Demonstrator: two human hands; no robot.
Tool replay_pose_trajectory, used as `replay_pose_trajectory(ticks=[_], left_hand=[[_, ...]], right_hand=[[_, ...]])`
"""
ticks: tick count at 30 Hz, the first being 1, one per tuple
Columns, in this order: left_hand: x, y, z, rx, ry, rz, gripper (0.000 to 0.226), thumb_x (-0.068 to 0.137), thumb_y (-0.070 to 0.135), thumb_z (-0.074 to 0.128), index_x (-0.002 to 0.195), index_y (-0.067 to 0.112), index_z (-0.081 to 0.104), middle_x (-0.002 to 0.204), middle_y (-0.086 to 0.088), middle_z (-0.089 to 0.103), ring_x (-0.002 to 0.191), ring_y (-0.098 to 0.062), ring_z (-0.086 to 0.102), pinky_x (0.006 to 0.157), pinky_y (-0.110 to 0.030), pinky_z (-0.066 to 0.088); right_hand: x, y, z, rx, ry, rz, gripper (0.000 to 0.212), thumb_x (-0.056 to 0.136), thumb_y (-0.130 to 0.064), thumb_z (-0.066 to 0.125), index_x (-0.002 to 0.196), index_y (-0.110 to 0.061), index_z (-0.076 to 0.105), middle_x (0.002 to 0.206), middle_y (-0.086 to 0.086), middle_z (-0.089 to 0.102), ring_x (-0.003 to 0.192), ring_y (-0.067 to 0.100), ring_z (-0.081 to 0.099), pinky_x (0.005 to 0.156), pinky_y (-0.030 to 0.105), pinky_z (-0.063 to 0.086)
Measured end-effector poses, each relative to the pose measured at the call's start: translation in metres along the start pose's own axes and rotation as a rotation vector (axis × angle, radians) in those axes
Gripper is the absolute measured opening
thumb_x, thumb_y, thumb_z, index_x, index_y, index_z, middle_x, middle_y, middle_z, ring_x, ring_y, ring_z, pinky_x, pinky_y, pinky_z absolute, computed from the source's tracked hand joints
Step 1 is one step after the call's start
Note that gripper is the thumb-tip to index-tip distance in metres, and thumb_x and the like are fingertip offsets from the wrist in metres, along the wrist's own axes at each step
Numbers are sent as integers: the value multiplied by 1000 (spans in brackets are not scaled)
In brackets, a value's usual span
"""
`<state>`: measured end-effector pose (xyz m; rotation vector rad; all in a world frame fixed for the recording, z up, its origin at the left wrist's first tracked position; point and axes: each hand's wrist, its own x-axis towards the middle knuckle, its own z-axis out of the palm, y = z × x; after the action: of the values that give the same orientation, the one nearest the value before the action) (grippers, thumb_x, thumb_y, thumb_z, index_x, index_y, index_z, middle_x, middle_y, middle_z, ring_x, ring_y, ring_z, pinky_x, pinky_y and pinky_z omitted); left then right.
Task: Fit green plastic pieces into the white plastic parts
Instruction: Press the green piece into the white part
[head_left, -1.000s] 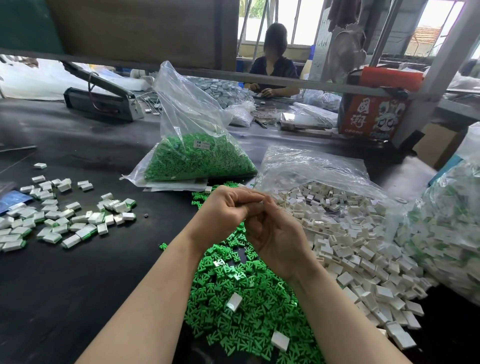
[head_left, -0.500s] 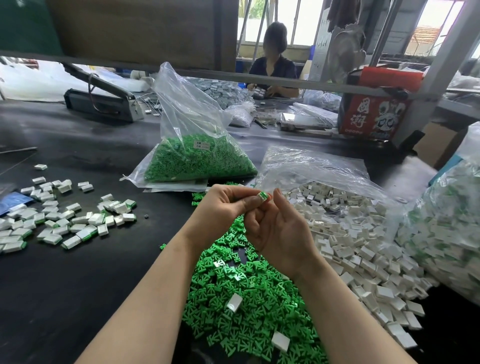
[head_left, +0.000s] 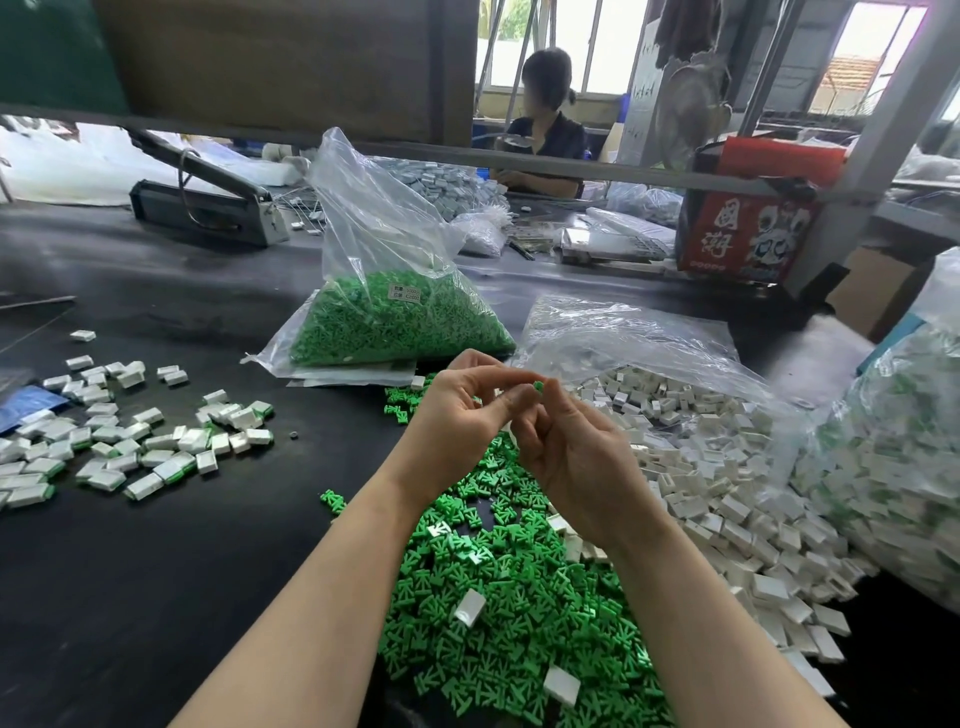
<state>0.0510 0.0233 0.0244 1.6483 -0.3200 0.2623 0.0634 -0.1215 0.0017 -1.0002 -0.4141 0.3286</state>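
Head view shows one green piece (head_left: 538, 386) pinched at the fingertips, raised above the loose green pile (head_left: 498, 597). The left hand (head_left: 457, 421) has its thumb and forefinger curled onto it; the right hand (head_left: 566, 457) meets it from the other side with fingers curled inward. Whether the right hand also holds a white part I cannot tell, since its fingers hide whatever sits in them.

Outward from the green pile: just to its right lies the heap of white parts (head_left: 727, 499), spilling from an open clear bag (head_left: 623, 332). Beyond the pile stands a bag of green pieces (head_left: 395, 322). Well to the pile's left, finished white-and-green assemblies (head_left: 130, 441) are scattered on the dark table (head_left: 156, 571). At the pile's far right sits another bag of assemblies (head_left: 893, 467). A few stray white parts lie on the green pile itself.

My judgement is that the piece is being oriented or pressed home. Risks from here: the piece is small and held only by fingertips, so a slip would drop it into the pile below, where it is lost among identical ones. Pushing it in crooked or reversed could jam it or leave it half seated.
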Motion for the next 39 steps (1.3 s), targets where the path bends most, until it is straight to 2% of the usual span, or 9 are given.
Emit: replay_pose_trajectory(ticks=[5, 9, 12, 15, 20, 26, 29, 34, 39], left_hand=[[-2, 2, 1, -52, -7, -33, 16, 92, 11, 65, 99, 19, 77, 99, -15, 69, 88, -20, 66, 78, -27, 51], [-3, 0, 1, -87, 33, -74, 18, 90, 11, 66, 103, 19, 76, 96, -5, 76, 95, -23, 70, 82, -31, 56], [-3, -1, 3, -153, 57, -78, 23, 82, 13, 67, 102, 19, 75, 97, -9, 76, 96, -28, 71, 86, -37, 57], [-3, -2, 5, -179, 101, -56, 24, 76, 15, 67, 97, 23, 77, 93, -12, 76, 92, -33, 71, 90, -45, 57], [-4, -6, 7, -198, 133, -10, 23, 76, 12, 67, 95, 22, 77, 89, -5, 77, 85, -19, 73, 79, -29, 58], [-5, -9, 10, -183, 166, 18, 21, 77, 11, 67, 94, 15, 77, 92, -6, 76, 80, -16, 73, 77, -27, 57], [-5, -6, 13, -183, 205, 24, 16, 76, 7, 67, 86, 14, 78, 99, -15, 70, 75, -15, 72, 72, -25, 57], [-6, -6, 17, -224, 206, 10, 24, 76, -6, 64, 79, 14, 78, 78, -9, 75, 68, -14, 70, 66, -20, 55], [-6, -11, 17, -273, 162, -33, 35, 83, -13, 61, 81, 16, 80, 74, -10, 74, 68, -15, 68, 68, -22, 55]], right_hand=[[-2, 0, -3, 83, 43, -4, 21, 90, -27, 62, 101, -13, 73, 77, -1, 56, 66, 6, 49, 59, 15, 45], [-1, 1, -4, -46, 104, -68, 21, 84, -22, 66, 101, -10, 70, 78, 1, 58, 65, 9, 43, 56, 17, 40], [-1, 1, -4, -184, 169, -113, 36, 75, -29, 75, 106, -11, 71, 80, 1, 64, 63, 9, 43, 58, 21, 38], [-2, 1, -4, -260, 206, -153, 35, 77, -28, 74, 108, -10, 71, 74, -5, 65, 58, 4, 46, 53, 16, 40], [-3, 0, 0, -295, 222, -208, 31, 80, -22, 72, 107, -9, 69, 72, -10, 68, 60, -1, 59, 55, 12, 46], [-1, 1, -1, -272, 228, -161, 32, 73, -33, 78, 99, -15, 75, 73, -5, 66, 58, 5, 46, 54, 18, 41], [-1, 0, -2, -225, 207, -113, 31, 69, -36, 79, 92, -16, 78, 74, 0, 65, 60, 8, 45, 57, 22, 39], [0, 1, -2, -208, 200, -57, 26, 65, -37, 79, 82, -17, 78, 72, 0, 64, 62, 11, 43, 57, 23, 38], [-1, -3, -5, -256, 243, -22, 37, 63, -40, 80, 83, -10, 71, 71, 1, 63, 61, 11, 46, 53, 20, 40]])
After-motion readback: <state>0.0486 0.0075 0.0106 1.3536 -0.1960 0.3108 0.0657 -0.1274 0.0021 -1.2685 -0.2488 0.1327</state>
